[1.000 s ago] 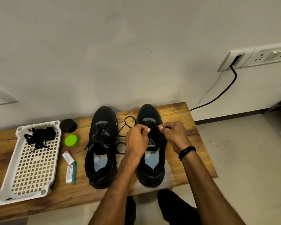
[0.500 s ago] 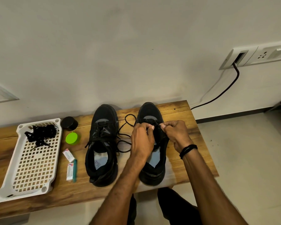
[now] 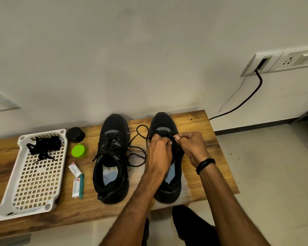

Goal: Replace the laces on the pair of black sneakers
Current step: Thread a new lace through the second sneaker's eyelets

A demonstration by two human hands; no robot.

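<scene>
Starting at my far left, a white perforated plastic tray (image 3: 43, 132) lies on the wooden bench (image 3: 203, 132), with a tangle of black laces (image 3: 44, 145) heaped at its far end. Just beside the tray stand a round black lid (image 3: 76, 134) and a round green cap (image 3: 78, 151); nearer me lie two small white packets (image 3: 75, 169).

Next comes the left black sneaker (image 3: 112, 157), toe to the wall, heel toward me, laced up its throat. Between the two shoes a thin black cord lace (image 3: 139, 150) loops loose over the wood.

My left hand (image 3: 158, 155) curls over the throat of the right black sneaker (image 3: 164, 123), thumb and forefinger drawn together on the lace at the far eyelets, though my knuckles hide the exact contact. My right hand (image 3: 190, 146), with a black band (image 3: 204, 165) on its wrist, pinches the same lace between thumb and forefinger, just beside my left fingertips.

This shoe's long axis runs straight away from me, so the eyelet rows climb back toward my body. The slack lies to the left of my grip, on my left hand's side. I judge the next pull should draw that loop rightward through the eyelet, my right hand hauling while my left steadies the shoe.
</scene>
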